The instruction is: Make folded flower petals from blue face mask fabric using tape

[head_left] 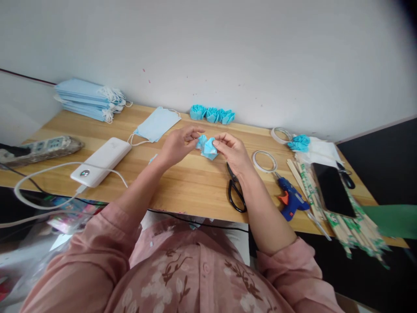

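Everything here is placed against the folded blue piece point(207, 147), which is held just above the middle of the wooden table point(182, 187).

Far to its left, at the table's edge, lies a power strip point(42, 148). Behind that, against the wall, sits a stack of masks point(87, 99). Nearer the piece on the left, a white power bank point(101, 161) lies flat with a white cable point(48, 182) looping off its near end. A single mask point(156, 124) lies just left of and behind the piece.

The left hand point(177, 145) pinches the piece's left side between thumb and fingers. The right hand point(233, 152) grips its right side the same way, so both hands are closed on the piece and it hangs between them, clear of the table.

Behind the piece, by the wall, stands a row of blue rosettes point(212, 114). Just right of and nearer than the piece lie black scissors point(236, 191), partly under the right wrist. Further right come a tape ring point(264, 161), a blue glue gun point(291, 198), a bundle of wrapped sticks point(345, 217), and a dark phone point(332, 189) resting on the sticks. A second tape roll point(280, 134) and another rosette point(299, 142) sit behind these.
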`<state>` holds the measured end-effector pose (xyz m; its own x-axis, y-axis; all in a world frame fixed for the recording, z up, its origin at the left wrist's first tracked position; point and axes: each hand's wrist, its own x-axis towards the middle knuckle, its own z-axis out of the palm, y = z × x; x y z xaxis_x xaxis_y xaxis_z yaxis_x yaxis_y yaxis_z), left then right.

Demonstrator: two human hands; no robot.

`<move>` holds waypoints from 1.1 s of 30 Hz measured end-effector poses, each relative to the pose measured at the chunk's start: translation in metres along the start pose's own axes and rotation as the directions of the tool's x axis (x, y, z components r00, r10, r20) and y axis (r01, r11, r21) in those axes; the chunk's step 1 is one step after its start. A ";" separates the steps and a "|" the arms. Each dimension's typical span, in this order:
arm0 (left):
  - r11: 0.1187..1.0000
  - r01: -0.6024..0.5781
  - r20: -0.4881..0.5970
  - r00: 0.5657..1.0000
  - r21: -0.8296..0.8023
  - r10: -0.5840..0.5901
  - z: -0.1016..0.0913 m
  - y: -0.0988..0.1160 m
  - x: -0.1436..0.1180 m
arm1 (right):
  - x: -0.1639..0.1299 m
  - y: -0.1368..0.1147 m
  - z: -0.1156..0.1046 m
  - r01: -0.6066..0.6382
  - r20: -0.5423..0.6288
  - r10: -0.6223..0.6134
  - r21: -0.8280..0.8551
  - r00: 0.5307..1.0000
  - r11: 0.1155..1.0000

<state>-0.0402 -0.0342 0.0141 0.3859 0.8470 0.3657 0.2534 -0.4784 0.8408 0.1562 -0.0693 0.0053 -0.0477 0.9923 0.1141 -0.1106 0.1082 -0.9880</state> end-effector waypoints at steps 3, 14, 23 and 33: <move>0.999 0.012 -0.025 1.000 0.042 -0.011 -0.002 0.000 0.000 | 0.001 0.003 0.000 -0.011 -0.023 0.010 -0.006 1.000 1.000; 1.000 0.028 -0.019 0.999 0.001 -0.028 0.000 0.002 -0.002 | 0.000 0.001 0.007 -0.089 -0.042 0.093 0.092 0.995 0.992; 0.999 0.048 -0.032 0.998 -0.020 -0.048 0.000 0.000 -0.002 | -0.001 0.000 0.011 -0.094 -0.062 0.097 0.054 0.993 0.994; 0.998 0.049 -0.027 0.998 -0.043 -0.051 0.002 -0.001 -0.001 | 0.001 0.006 0.009 -0.083 -0.056 0.087 0.074 0.995 0.994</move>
<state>-0.0390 -0.0355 0.0123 0.3487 0.8760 0.3333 0.2342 -0.4258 0.8740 0.1470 -0.0679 0.0007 -0.0020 0.9998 0.0213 -0.1789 0.0206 -0.9837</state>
